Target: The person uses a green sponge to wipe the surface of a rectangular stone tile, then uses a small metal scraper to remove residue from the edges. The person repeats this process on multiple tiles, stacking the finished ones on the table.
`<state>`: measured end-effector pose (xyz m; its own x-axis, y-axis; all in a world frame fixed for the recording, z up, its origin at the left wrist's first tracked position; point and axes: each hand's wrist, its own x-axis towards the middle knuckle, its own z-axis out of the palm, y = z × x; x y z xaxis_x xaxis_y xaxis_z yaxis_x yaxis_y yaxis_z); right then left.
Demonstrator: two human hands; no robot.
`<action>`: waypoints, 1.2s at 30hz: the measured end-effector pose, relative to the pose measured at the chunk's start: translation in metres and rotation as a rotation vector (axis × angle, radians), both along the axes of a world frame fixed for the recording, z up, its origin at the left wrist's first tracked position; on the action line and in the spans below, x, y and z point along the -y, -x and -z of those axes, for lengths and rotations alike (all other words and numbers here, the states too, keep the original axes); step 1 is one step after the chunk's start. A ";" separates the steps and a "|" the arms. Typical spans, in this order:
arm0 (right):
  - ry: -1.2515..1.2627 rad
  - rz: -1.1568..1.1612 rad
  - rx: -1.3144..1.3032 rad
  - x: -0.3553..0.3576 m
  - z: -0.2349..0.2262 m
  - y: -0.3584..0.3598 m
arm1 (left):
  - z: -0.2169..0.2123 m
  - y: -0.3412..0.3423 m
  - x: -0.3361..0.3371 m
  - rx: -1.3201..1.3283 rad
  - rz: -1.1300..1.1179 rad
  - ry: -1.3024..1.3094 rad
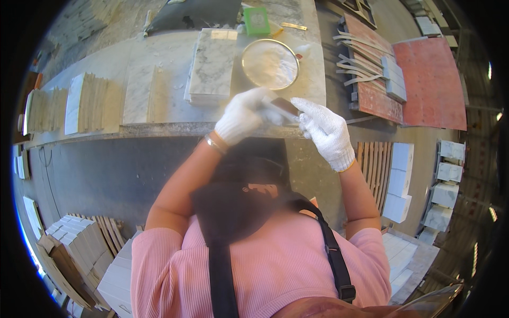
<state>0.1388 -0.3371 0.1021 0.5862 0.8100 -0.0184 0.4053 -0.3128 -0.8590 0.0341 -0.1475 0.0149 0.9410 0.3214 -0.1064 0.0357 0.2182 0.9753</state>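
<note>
A small flat piece [285, 106] with a dark brown face and a pale edge is held up in front of the table's near edge; its exact kind I cannot make out. My left hand [244, 115], in a white knit glove and blurred, closes on its left side. On the other side my right hand [326, 130], gloved alike, grips it between thumb and fingers. Just beyond the hands stands a round bowl [270, 64] with a gold-coloured rim, filled with white powder. Left of the bowl lies a stack of grey-veined white marble tiles [212, 63].
More tiles [85, 103] lean in rows along the table's left part. A green box [256, 21] sits behind the bowl. To the right, pale strips [363, 58] lie across a reddish board [371, 90]. Stacked white blocks [400, 180] stand by a wooden pallet [374, 167].
</note>
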 end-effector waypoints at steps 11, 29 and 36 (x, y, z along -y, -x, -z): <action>0.111 -0.045 0.033 0.013 -0.015 -0.004 | 0.003 0.000 -0.003 0.021 0.070 0.013; 0.027 0.204 -0.116 0.000 -0.002 0.027 | -0.004 0.006 0.014 -0.009 -0.066 -0.067; 0.000 0.226 -0.177 -0.008 -0.010 0.037 | -0.002 0.006 0.014 0.034 -0.072 -0.073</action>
